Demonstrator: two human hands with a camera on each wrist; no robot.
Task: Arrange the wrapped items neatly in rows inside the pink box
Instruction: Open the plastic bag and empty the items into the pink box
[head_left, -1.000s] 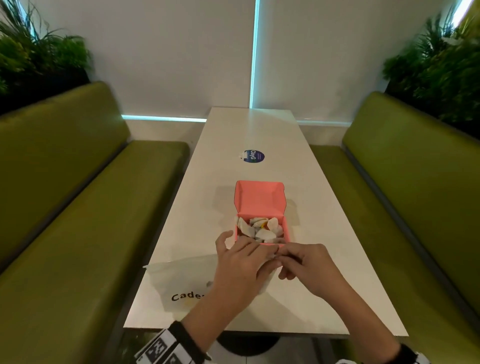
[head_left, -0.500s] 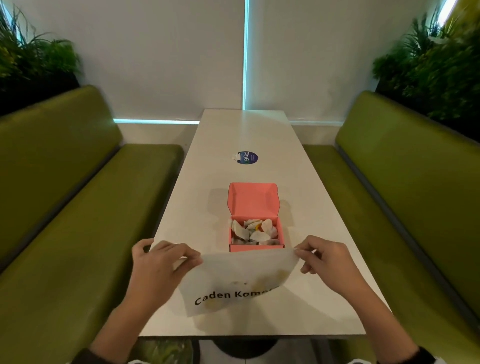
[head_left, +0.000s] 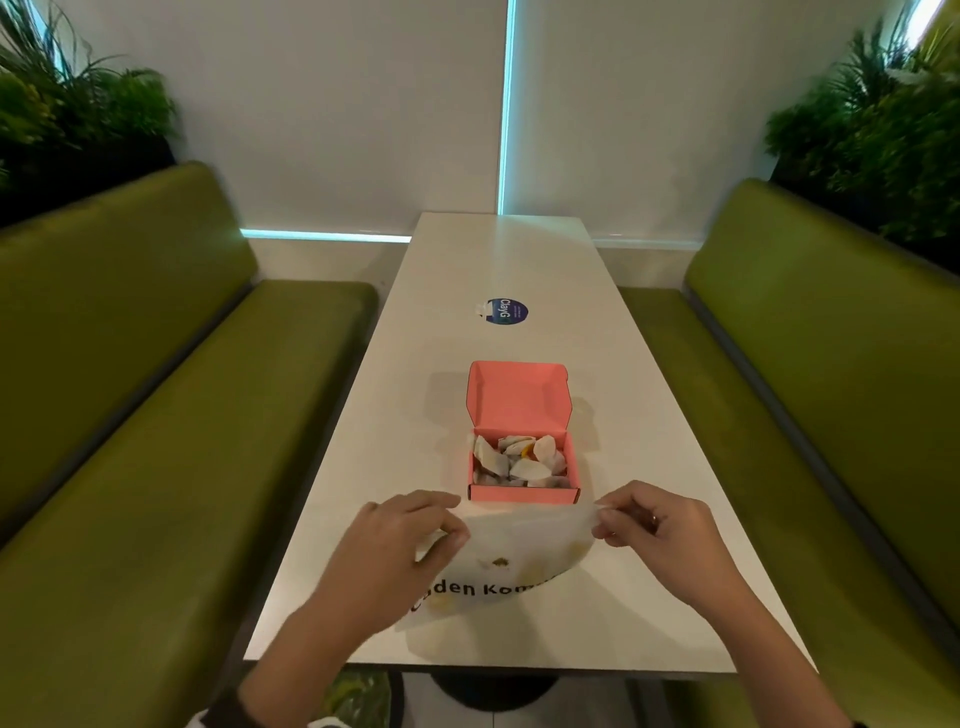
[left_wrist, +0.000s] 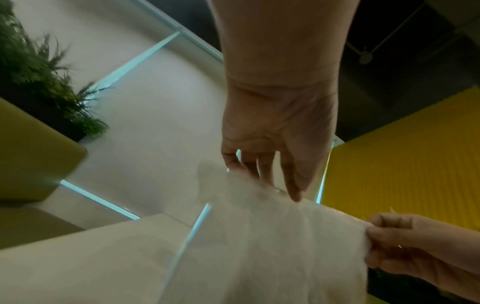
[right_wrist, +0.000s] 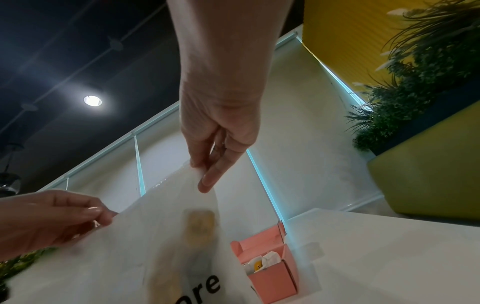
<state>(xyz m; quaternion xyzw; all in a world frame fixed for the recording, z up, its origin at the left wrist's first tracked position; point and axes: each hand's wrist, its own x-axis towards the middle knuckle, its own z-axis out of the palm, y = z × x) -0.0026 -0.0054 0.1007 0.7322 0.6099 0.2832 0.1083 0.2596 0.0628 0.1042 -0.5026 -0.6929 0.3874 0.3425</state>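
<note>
A pink box (head_left: 522, 491) stands open on the white table (head_left: 498, 260), its lid tilted back, with several white wrapped items (head_left: 517, 461) heaped loosely inside; it also shows in the right wrist view, pink box (right_wrist: 270, 273). In front of it hangs a translucent white plastic bag (head_left: 519, 551) with black lettering, something yellowish inside it. My left hand (head_left: 415, 535) pinches the bag's top left edge, and my right hand (head_left: 636, 519) pinches its top right edge. The bag (left_wrist: 272, 236) is stretched between both hands, plastic bag (right_wrist: 166, 236).
Green benches (head_left: 156, 415) run along both sides of the table, bench (head_left: 831, 389) on the right. A round blue sticker (head_left: 506, 310) lies beyond the box. Plants (head_left: 78, 104) stand in the back corners.
My hands, together at the box a second ago, have spread apart and stretched the bag open; since half a second ago the left hand has moved inward to the right.
</note>
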